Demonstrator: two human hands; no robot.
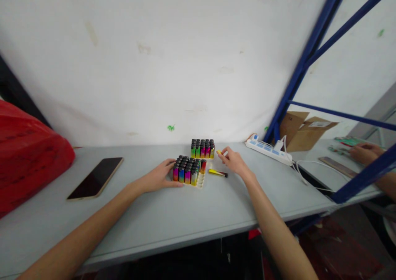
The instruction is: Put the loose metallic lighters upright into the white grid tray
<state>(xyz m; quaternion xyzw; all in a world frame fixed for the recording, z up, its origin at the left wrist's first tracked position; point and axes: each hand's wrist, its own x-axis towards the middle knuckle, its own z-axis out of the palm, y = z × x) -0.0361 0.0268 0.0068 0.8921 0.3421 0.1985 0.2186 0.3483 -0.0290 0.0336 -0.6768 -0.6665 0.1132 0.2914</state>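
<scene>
Colourful lighters with black tops (186, 170) stand upright in rows in a white tray (200, 183), whose right end shows bare slots. My left hand (159, 175) rests at the left side of this group, thumb and fingers spread around its edge. Between the fingertips of my right hand (232, 160) is a small yellow lighter (219, 152), raised a little to the right of the tray. A yellow and black lighter (218, 173) lies flat below that hand. Behind the tray stands a second block of lighters (202, 148), near the wall.
A phone (95, 178) lies on the left of the grey table (173, 214), beside a red bag (27, 156). To the right are a white power strip (268, 150), cables, a blue metal frame (297, 79), a cardboard box (305, 133) and another person's hands (366, 153).
</scene>
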